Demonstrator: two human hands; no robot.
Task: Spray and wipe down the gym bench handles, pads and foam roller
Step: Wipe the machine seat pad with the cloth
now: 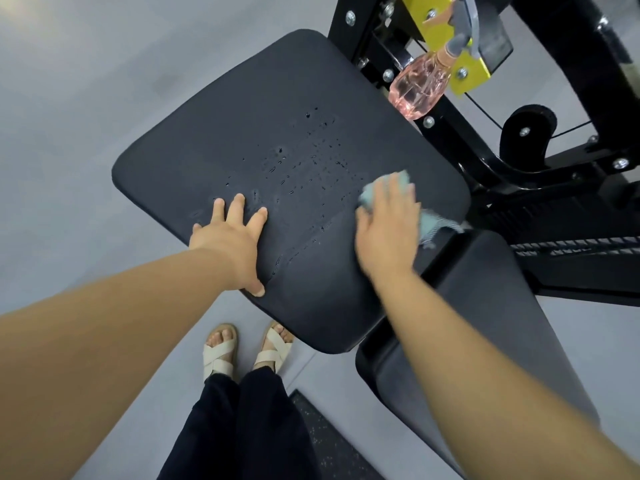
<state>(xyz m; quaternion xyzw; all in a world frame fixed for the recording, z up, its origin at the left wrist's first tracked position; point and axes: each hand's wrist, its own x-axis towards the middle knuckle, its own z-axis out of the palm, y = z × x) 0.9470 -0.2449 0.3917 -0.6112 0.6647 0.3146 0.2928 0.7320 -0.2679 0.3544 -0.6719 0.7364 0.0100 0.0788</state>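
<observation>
A black seat pad (263, 133) fills the middle of the view, with spray droplets scattered across its centre. My left hand (232, 242) lies flat on the pad's near left edge, fingers spread, holding nothing. My right hand (388, 226) presses a light blue cloth (426, 220) onto the pad's right side; the cloth shows beyond the fingertips and beside the hand. A second black pad (485, 289) slopes down to the right, partly under my right forearm. A pink spray bottle (417, 86) hangs on the machine frame beyond the seat pad.
The black steel frame (561, 109) with a yellow plate (446, 32), bolts and a cable stands at the upper right. Grey floor (76, 116) lies to the left. My sandalled feet (221, 348) stand below the pad, beside a dark speckled mat (325, 441).
</observation>
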